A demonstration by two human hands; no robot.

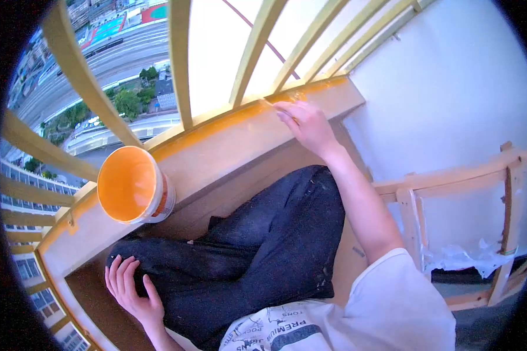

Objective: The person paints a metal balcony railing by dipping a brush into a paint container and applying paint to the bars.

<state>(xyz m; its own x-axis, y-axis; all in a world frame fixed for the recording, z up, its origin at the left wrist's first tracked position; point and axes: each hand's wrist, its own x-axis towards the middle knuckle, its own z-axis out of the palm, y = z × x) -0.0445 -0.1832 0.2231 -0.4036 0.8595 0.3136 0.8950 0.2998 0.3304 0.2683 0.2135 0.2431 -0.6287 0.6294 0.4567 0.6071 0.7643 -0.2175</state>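
My right hand reaches out to the ledge at the foot of the railing, its fingers closed round a small paintbrush. Only a pale end shows past the fingers; most of the brush is hidden by the hand. Beneath it, an orange paint strip runs along the outer side of the pale ledge. On my bent knee, at lower left, my left hand lies with fingers spread, holding nothing. A white bucket, coated orange inside, stands on the ledge between the left knee and the railing.
Yellowish railing bars curve along the outer side, with roads and trees far below. A white wall rises at right. Near my right elbow is a wooden frame with torn plastic sheeting. My crossed legs fill the middle.
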